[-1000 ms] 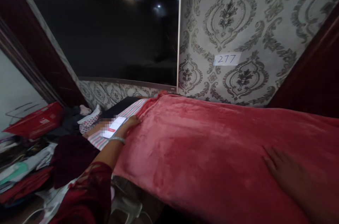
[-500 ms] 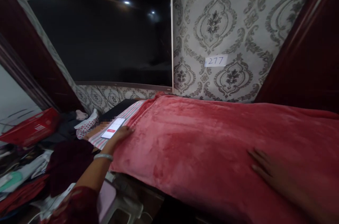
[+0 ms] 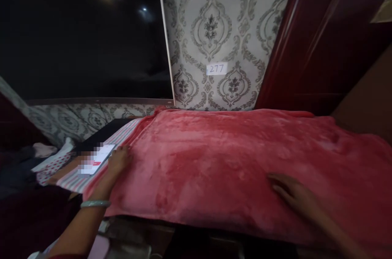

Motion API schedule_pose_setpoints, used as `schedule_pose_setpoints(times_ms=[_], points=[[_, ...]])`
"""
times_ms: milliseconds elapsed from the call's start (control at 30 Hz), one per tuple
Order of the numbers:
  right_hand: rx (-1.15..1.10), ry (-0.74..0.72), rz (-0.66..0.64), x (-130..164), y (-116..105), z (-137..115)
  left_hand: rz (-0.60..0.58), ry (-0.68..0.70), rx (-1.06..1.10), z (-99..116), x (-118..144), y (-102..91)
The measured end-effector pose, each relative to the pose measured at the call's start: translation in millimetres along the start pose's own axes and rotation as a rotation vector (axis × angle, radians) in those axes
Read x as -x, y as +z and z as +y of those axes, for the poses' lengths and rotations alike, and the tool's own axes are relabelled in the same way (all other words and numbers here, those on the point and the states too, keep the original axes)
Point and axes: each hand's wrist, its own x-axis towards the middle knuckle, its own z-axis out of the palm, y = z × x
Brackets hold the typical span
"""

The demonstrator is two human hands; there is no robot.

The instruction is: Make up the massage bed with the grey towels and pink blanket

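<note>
I see the red fleece blanket [image 3: 232, 161] spread flat, the left hand [image 3: 118, 160] resting open at its left edge beside the phone [image 3: 96, 159], the right hand [image 3: 294, 193] flat on its near right part. It looks soft, light, limp; I'd pinch an edge.

Both hands, left [image 3: 118, 160] and right [image 3: 294, 193], lie flat on red blanket [image 3: 220, 157]
</note>
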Motion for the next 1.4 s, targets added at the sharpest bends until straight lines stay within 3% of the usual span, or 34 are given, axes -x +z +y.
schedule_pose_setpoints(times_ms=[167, 300, 467, 667, 867, 1067, 1267, 1400], points=[[-0.197, 0.019, -0.037, -58, -3, -12, -0.049, 0.284, 0.186, 83, -22, 34.8], [-0.285, 0.052, -0.052, -109, 11, -14, -0.155, 0.437, 0.35, 150, -39, 74.4], [-0.333, 0.047, -0.081, -154, 41, -15, -0.21, 0.54, 0.465, 196, -60, 107.0], [-0.32, -0.008, -0.083, -189, 72, -33, -0.242, 0.649, 0.468, 213, -76, 123.2], [-0.273, -0.047, -0.056, -183, 95, -46, -0.161, 0.699, 0.374, 215, -64, 133.6], [-0.212, -0.057, -0.017, -180, 95, -47, -0.072, 0.726, 0.327, 220, -56, 128.6], [-0.201, -0.089, 0.183, -181, 90, -46, 0.036, 0.752, 0.366, 224, -54, 120.0], [-0.257, -0.08, 0.182, -177, 92, -46, 0.099, 0.717, 0.34, 224, -53, 118.7]])
